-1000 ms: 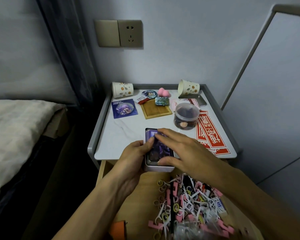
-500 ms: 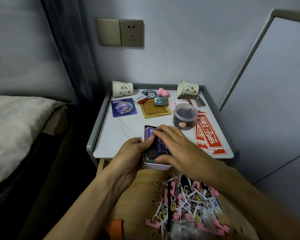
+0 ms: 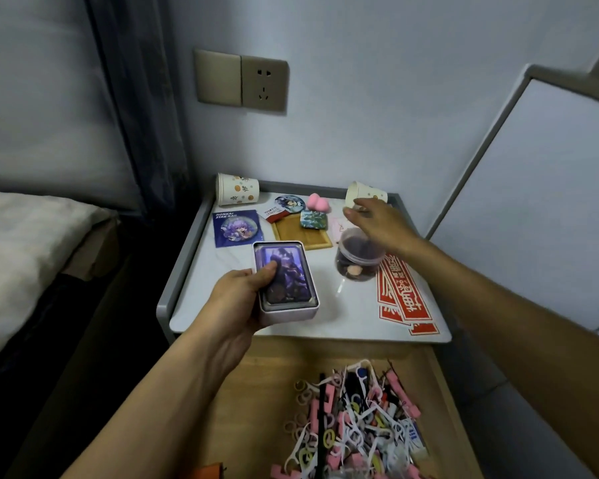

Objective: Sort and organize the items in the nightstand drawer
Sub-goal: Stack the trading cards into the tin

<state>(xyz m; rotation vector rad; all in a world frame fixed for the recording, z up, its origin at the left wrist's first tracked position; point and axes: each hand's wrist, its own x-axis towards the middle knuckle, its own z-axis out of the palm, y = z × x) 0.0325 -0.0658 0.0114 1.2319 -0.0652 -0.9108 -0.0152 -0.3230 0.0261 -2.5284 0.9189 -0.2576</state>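
Left grip (image 3: 236, 299) wraps the white tin (image 3: 287, 312), thumb on the glossy purple card (image 3: 287, 271) inside; I judge this keeps the stack seated | tin at centre frame, over the table (image 3: 343, 312) front edge | right grip (image 3: 377, 219) spread, holding nothing, above the clear plastic jar (image 3: 357, 261), upper right | wooden drawer (image 3: 256, 375) open at bottom, holding tangled pink and white clips (image 3: 360, 420).

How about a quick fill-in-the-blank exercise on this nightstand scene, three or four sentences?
The left hand holds a white box with a ____ card inside.
The right hand reaches over the clear jar toward the back right ____ of the tabletop.
The paper cup at the back left lies on its ____.
The drawer below stands ____.
Missing words: purple, corner, side, open.
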